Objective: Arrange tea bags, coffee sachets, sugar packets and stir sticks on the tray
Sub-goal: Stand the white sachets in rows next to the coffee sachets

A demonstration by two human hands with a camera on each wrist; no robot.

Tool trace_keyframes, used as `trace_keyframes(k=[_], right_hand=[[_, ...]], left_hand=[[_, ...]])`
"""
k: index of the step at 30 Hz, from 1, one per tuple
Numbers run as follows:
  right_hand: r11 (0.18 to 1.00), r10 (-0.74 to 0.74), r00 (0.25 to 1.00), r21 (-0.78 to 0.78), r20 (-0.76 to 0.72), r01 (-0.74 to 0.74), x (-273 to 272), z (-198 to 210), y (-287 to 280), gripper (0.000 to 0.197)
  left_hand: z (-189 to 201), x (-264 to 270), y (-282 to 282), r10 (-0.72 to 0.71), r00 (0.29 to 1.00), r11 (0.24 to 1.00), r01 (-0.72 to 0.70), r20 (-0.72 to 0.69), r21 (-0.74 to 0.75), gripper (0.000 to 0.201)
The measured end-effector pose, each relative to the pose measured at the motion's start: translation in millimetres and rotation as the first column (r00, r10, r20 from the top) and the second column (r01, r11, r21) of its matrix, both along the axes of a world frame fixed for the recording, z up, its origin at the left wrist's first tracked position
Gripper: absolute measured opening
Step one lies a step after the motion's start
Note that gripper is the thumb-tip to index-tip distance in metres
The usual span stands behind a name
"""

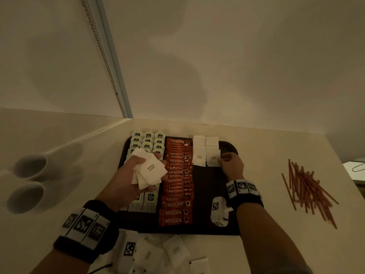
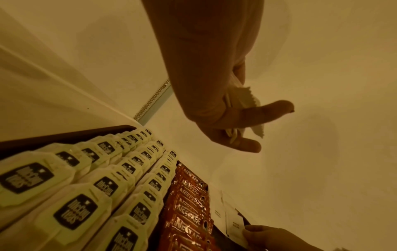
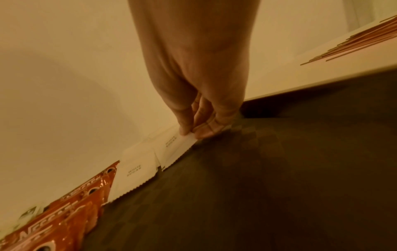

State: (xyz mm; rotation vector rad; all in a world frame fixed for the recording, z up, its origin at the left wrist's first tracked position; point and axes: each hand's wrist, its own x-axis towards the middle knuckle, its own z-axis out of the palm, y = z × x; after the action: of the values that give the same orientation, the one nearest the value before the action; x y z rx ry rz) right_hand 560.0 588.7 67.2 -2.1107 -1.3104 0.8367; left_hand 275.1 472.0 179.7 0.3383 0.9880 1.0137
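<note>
A dark tray (image 1: pixel 209 196) lies on the counter. It holds three columns of tea bags (image 1: pixel 147 142), a column of orange coffee sachets (image 1: pixel 176 186) and two short columns of white sugar packets (image 1: pixel 199 153). My left hand (image 1: pixel 136 175) hovers over the tea bags and grips a fan of sugar packets (image 1: pixel 150 169); in the left wrist view these packets (image 2: pixel 247 100) poke out between the fingers. My right hand (image 1: pixel 230 165) pinches the corner of the front sugar packet (image 3: pixel 171 147) in the right column, which lies on the tray (image 3: pixel 279 178).
Several brown stir sticks (image 1: pixel 308 188) lie loose on the counter right of the tray. More sugar packets (image 1: pixel 173 252) are scattered in front of the tray. Two cups (image 1: pixel 29 180) stand at the left. The wall runs right behind the tray.
</note>
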Motion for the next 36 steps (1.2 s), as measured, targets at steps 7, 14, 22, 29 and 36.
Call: trace_keyframes(k=[7,14,22,29,36], right_hand=[[0.999,-0.013,0.999,0.05,0.051,0.01,-6.0,-3.5,4.4,0.023],[0.955,0.278,0.913,0.186,-0.299,-0.23,-63.8,68.2,-22.7,0.016],[0.824,0.536,0.625,0.193,-0.568,-0.532,-111.9,108.5,-74.8,0.022],[0.919,0.38,0.58,0.22,-0.721,-0.328,-107.4,113.3,-79.3,0.007],[0.835,0.545,0.7,0.38,-0.462,-0.399,-105.2,136.6,-72.8,0.026]], left_hand=[[0.1,-0.6,1.5,0.054,0.998,0.998,-0.055,-0.01,-0.016,0.037],[-4.2,0.5,6.3,0.141,0.984,0.989,-0.143,-0.106,-0.018,0.034],[5.6,8.4,7.2,0.126,0.974,0.992,-0.119,-0.186,0.045,0.018],[7.0,8.7,-3.7,-0.029,0.987,0.997,0.041,-0.158,0.073,0.017],[1.7,11.2,-4.0,-0.118,0.949,0.987,0.143,-0.291,0.068,0.017]])
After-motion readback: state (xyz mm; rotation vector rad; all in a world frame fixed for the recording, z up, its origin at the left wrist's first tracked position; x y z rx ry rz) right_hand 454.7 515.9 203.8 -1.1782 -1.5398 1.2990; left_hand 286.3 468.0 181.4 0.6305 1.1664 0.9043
